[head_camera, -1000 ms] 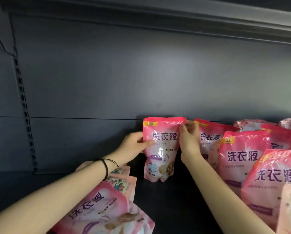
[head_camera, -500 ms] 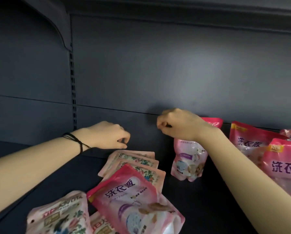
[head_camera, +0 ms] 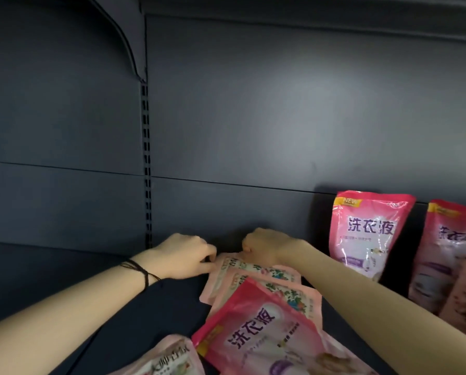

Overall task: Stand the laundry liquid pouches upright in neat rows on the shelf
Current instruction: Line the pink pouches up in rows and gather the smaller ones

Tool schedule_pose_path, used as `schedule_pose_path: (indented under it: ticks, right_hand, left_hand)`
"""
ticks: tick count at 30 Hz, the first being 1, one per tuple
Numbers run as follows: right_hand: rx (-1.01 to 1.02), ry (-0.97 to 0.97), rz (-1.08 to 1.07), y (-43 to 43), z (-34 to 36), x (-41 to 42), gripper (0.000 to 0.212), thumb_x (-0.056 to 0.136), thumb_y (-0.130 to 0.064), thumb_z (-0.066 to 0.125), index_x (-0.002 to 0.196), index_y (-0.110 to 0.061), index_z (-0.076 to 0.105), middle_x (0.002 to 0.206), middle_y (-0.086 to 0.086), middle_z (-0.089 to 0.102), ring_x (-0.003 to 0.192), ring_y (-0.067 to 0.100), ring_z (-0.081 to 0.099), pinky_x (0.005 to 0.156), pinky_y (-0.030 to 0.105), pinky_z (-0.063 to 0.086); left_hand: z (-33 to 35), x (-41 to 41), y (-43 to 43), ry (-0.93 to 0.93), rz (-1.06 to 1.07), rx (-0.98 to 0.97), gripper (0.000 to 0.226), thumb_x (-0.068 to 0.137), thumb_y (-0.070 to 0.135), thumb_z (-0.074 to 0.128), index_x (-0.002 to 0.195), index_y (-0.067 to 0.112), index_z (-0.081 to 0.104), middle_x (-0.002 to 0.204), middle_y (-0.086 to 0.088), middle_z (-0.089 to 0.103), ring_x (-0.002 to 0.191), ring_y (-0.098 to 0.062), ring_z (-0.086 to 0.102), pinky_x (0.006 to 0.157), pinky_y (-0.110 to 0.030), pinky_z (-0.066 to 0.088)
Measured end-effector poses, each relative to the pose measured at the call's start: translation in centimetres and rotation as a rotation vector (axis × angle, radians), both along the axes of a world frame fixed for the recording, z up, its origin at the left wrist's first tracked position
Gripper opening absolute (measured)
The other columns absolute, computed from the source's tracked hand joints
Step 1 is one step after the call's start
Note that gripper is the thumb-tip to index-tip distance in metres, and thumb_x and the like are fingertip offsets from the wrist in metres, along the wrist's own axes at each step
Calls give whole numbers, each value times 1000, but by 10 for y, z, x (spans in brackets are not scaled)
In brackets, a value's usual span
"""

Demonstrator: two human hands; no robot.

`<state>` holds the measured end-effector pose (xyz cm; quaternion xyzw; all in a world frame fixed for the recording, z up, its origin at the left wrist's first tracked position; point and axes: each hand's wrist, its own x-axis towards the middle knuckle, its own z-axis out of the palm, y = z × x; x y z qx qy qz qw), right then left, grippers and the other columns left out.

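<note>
Left hand [head_camera: 183, 257] and right hand [head_camera: 264, 247] have dropped — curled fingers seem to pinch the flat pouch [head_camera: 256, 270] by the dark shelf's [head_camera: 64, 266] back edge.

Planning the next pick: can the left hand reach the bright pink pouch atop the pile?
Likely yes: the bright pink pouch lies uncovered; the left hand is close, at the pale pouch behind it.

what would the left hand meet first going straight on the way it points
Likely the top corner of the flat pale pouch, right at the fingertips of the left hand; whether they touch is unclear.
</note>
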<state>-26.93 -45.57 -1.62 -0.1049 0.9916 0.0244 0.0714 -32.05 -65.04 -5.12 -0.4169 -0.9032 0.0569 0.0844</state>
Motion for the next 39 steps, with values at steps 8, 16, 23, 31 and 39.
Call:
schedule_pose_path:
  ticks: [8, 16, 23, 31, 39]
  right_hand:
    - [-210, -30, -90, -6, 1, -3, 26, 95, -17, 46, 105, -1, 64, 108, 15, 66, 95, 30, 63, 71, 32, 45]
    - [-993, 313, -193, 16, 34, 18, 20, 99, -14, 46, 82, -16, 55, 90, 12, 68, 79, 22, 64, 71, 35, 49]
    - [-1650, 385, -191, 24, 33, 51, 16, 101, -14, 45, 90, -9, 55, 87, 10, 71, 76, 24, 68, 71, 41, 56]
    - [-1686, 712, -292, 91, 16, 126, 15, 99, -11, 48, 95, -6, 62, 91, 5, 73, 79, 16, 71, 61, 27, 57]
    - [-1626, 745, -591, 138, -19, 160, 18, 98, -7, 45, 93, -16, 59, 93, -1, 68, 86, 12, 65, 65, 24, 48]
  left_hand:
    - [-21, -10, -8, -531, 100, 559, 25, 94, 51, 49, 93, 33, 66, 89, 12, 67, 85, -6, 63, 79, -30, 52]
    - [2, 4, -8, -976, 155, 1315, 29, 86, 40, 64, 109, 22, 67, 107, 5, 73, 99, -8, 68, 84, -29, 54]
    - [32, 45, 39, -1082, 26, 1615, 17, 92, 13, 60, 108, 14, 66, 102, -9, 74, 93, -24, 72, 78, -34, 57]
    - [51, 100, 109, -897, -111, 1329, 6, 93, 11, 60, 94, 11, 65, 91, 0, 76, 83, -16, 73, 70, -29, 60]
    - [29, 126, 173, -908, -40, 1127, 7, 92, 10, 61, 86, 11, 61, 95, -6, 74, 86, -16, 72, 74, -31, 60]
